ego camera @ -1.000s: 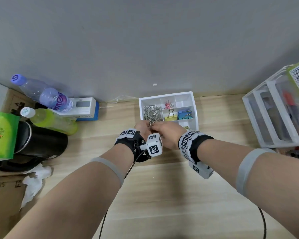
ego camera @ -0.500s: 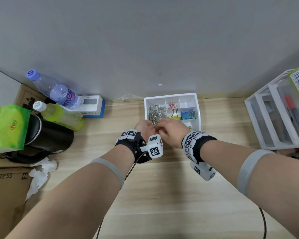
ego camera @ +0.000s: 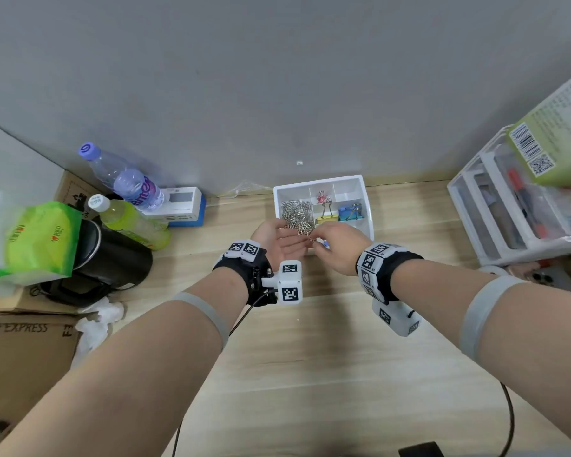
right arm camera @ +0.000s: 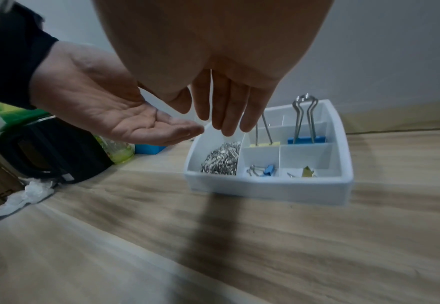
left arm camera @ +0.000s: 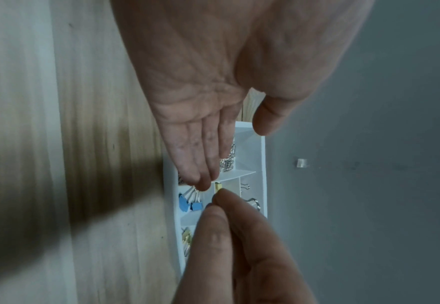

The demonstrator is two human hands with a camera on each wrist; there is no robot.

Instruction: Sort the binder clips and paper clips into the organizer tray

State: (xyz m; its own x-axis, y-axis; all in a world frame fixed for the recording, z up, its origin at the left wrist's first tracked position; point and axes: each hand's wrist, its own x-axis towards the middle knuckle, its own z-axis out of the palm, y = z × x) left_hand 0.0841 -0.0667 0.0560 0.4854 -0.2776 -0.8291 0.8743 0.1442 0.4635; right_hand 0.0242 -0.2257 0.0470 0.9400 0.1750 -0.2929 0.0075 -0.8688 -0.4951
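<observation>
Only the left-wrist view shows right hand point(left arm camera: 239, 242) pinching something tiny; left hand point(ego camera: 279, 240) flat, empty.

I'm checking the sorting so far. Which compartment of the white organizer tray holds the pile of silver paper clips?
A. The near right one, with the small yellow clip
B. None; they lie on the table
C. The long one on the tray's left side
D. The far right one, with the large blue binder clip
C: the silver paper clips fill the long left compartment of the organizer tray, beside the smaller cells that hold binder clips.
</observation>
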